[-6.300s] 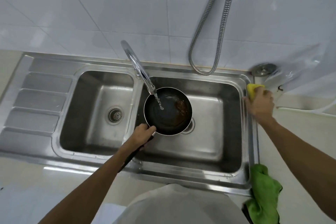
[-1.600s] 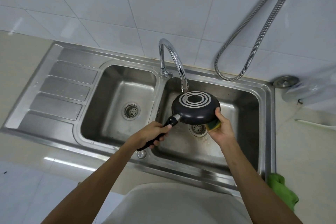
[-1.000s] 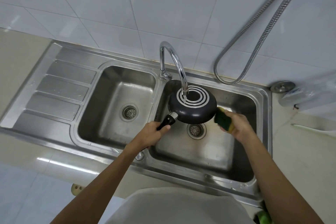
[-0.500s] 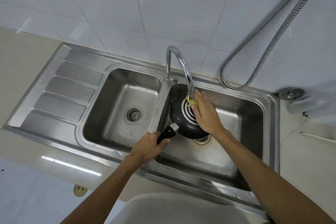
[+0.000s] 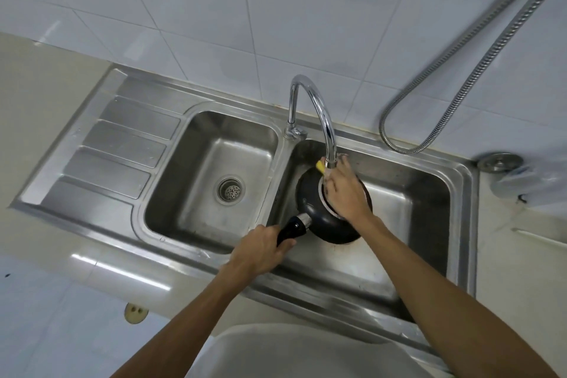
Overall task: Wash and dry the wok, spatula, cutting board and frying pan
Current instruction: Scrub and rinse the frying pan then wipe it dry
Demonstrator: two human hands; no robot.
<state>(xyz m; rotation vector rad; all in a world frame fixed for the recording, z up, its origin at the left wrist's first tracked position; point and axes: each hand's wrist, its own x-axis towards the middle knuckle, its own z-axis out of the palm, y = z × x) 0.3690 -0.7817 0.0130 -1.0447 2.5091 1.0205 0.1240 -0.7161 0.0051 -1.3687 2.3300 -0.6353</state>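
left hand nearest, wrapped tight round handle | pan bottom-up over right basin, handle pointing near-left | right hand on upturned base, clasping sponge | faucet spout just above sponge | next scrub stroke likely back toward handle

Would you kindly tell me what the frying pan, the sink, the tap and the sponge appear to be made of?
The frying pan: likely metal under a dark matte coating; black handle, seemingly plastic, with a shiny metal collar. The sink: stainless steel, brushed, softly reflective. The tap: chromed metal, mirror-bright highlights. The sponge: only a yellow corner shows beyond the right hand; probably foam.
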